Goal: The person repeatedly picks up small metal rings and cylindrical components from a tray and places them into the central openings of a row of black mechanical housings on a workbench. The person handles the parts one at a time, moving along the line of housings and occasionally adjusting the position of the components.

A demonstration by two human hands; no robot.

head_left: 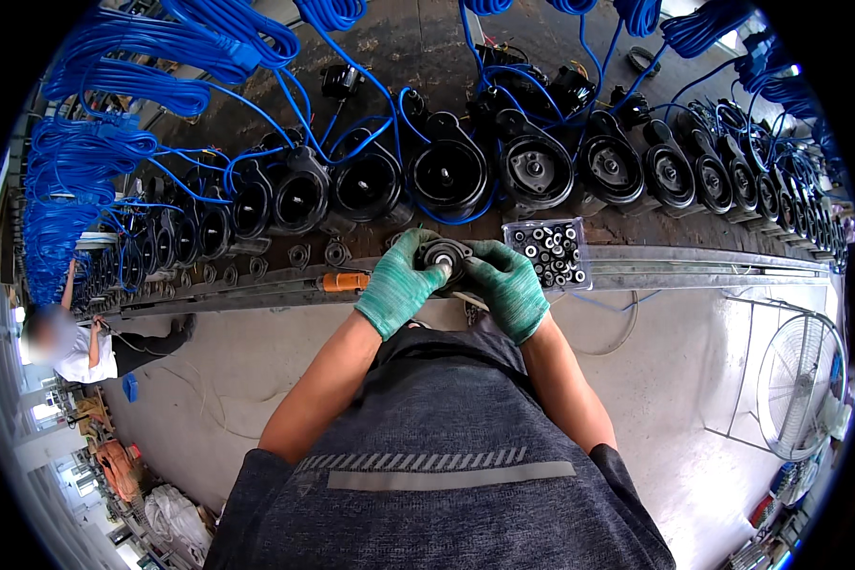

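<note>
Both hands, in green knit gloves, hold a round black cover [444,255] with a small pale ring at its middle, just in front of the bench edge. My left hand [399,287] is closed round its left side, thumb near the ring. My right hand [510,291] pinches the right rim between thumb and fingers. Beyond them stands a row of black round housings. A housing straight ahead [448,177] shows a shaft end inside; another to its right [534,168] has a disc in it. Next to my right hand is a clear box [587,258] of black-and-white rings.
An orange-handled tool [344,282] lies left of my left hand. More black covers [336,254] lie along the bench's metal edge [693,270]. Coiled blue cables [190,43] hang at the back and left. Another person [90,353] works far left; a large fan [800,385] stands right.
</note>
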